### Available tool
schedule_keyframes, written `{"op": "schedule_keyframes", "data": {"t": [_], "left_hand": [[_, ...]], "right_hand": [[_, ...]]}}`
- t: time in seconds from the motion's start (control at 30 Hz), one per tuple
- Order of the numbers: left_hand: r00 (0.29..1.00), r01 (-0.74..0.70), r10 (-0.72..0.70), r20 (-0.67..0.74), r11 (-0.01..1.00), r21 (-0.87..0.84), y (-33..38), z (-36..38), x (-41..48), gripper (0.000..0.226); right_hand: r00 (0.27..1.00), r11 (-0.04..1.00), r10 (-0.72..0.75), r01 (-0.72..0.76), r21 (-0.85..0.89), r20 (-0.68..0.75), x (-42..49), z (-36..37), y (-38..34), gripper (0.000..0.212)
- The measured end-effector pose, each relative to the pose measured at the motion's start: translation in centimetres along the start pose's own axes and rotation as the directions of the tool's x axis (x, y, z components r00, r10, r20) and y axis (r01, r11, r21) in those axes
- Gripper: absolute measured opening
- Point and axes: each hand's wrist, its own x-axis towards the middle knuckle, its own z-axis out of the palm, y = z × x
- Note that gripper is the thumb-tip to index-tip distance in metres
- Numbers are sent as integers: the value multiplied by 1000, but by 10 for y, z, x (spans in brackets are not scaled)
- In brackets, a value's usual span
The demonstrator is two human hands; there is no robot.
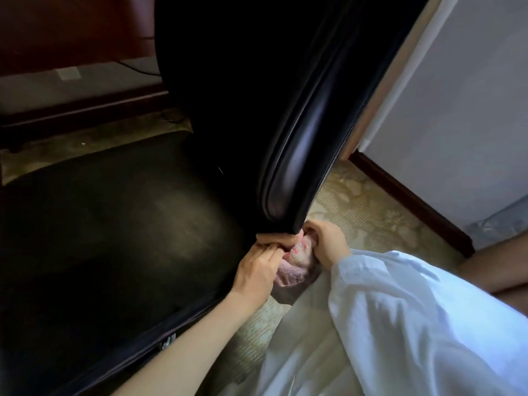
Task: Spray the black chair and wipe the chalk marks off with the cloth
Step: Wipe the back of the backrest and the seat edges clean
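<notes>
Pink terry cloth [295, 257] sits bunched at 5 o'clock from centre, right under the bottom corner of the black chair's backrest [297, 155].
Left hand [257, 267], at the cloth's 9 o'clock: fingers curled, pinching its near end against the backrest edge.
Right hand [328, 244], in a white sleeve [400, 310], at its 3 o'clock: clenched round the other end.
Seat [114, 224] is at 8 o'clock, patterned carpet [371, 212] at 3.

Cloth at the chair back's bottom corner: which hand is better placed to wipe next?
Right, probably. The right hand holds the cloth at the lower corner of the chair back, while the left hand pinches that edge steady.
</notes>
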Motion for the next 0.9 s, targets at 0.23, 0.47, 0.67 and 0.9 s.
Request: {"op": "schedule_keyframes", "data": {"t": [0.23,0.47,0.67,0.9], "left_hand": [[992,-8,1,124,998,57,-10,23,24,26],[998,52,-43,45,974,-222,2,3,49,36],[992,43,-68,-103,972,-232,12,-19,74,50],[969,118,-91,230,987,-107,-13,-12,89,48]], "right_hand": [[992,991,78,-87,100,98,27,32,31,24],[994,958,45,-15,288,-100,40,9,26,36],[960,885,-6,136,445,-281,67,-37,10,34],[992,892,50,9,452,-118,88,-11,24,34]]}}
